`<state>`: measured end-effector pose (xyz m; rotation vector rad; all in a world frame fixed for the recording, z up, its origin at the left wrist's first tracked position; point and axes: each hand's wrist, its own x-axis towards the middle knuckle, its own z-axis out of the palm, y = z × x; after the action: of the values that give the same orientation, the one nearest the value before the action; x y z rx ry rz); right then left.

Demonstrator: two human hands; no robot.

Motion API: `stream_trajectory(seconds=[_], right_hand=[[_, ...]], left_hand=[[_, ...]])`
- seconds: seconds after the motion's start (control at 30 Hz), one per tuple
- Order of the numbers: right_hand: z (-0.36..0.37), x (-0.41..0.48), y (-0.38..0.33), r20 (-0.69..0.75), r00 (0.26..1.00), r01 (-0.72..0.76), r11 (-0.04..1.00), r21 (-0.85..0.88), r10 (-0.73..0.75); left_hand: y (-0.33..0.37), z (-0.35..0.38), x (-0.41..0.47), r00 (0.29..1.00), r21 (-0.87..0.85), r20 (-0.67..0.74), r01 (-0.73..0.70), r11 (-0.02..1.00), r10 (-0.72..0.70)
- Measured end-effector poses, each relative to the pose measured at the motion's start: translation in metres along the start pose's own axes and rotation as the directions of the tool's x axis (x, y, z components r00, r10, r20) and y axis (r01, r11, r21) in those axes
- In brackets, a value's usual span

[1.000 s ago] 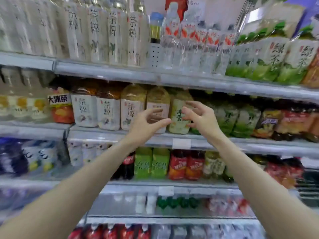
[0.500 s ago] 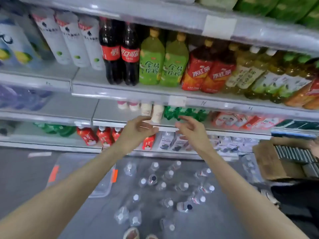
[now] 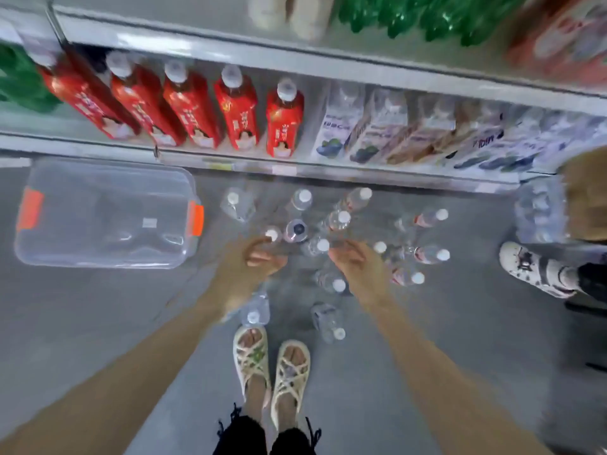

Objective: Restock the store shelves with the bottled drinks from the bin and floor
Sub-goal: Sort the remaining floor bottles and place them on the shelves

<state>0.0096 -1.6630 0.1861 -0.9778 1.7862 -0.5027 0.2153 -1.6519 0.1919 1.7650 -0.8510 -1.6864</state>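
Observation:
Several clear water bottles (image 3: 335,221) with white caps stand and lie scattered on the grey floor below the lowest shelf (image 3: 230,162). My left hand (image 3: 249,267) hovers above them with fingers loosely curled, holding nothing. My right hand (image 3: 358,267) is beside it, fingers relaxed and spread, also holding nothing. A clear plastic bin (image 3: 105,215) with orange latches sits on the floor to the left and looks empty. The bottom shelf carries red-labelled bottles (image 3: 236,110) and pale-labelled bottles (image 3: 394,129).
My sandalled feet (image 3: 272,366) stand just behind the bottles. Another person's white shoe (image 3: 528,267) is at the right, next to a wrapped pack of water bottles (image 3: 538,211) and a brown box (image 3: 588,188). Green bottles (image 3: 427,18) fill the shelf above.
My view has swung from the upper shelves down to the floor. Both hands have dropped from shelf height to just above the scattered water bottles, still holding nothing.

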Motion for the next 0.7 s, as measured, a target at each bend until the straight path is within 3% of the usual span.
stream_trajectory(seconds=[0.27,0.5,0.7], right_hand=[[0.03,0.04,0.145,-0.008,0.988,-0.152,0.987,-0.042,0.152],[0.056,0.073,0.232,-0.05,0.983,-0.18,0.983,-0.021,0.179],[0.072,0.095,0.265,-0.156,0.98,-0.114,0.991,0.071,0.124]], left_hand=[[-0.133,0.039,0.054,0.993,0.064,-0.025,0.117,0.991,-0.116],[-0.202,0.067,0.087,0.992,0.169,-0.02,0.127,0.977,-0.126],[-0.227,0.081,0.106,0.992,0.169,-0.029,0.129,0.977,-0.126]])
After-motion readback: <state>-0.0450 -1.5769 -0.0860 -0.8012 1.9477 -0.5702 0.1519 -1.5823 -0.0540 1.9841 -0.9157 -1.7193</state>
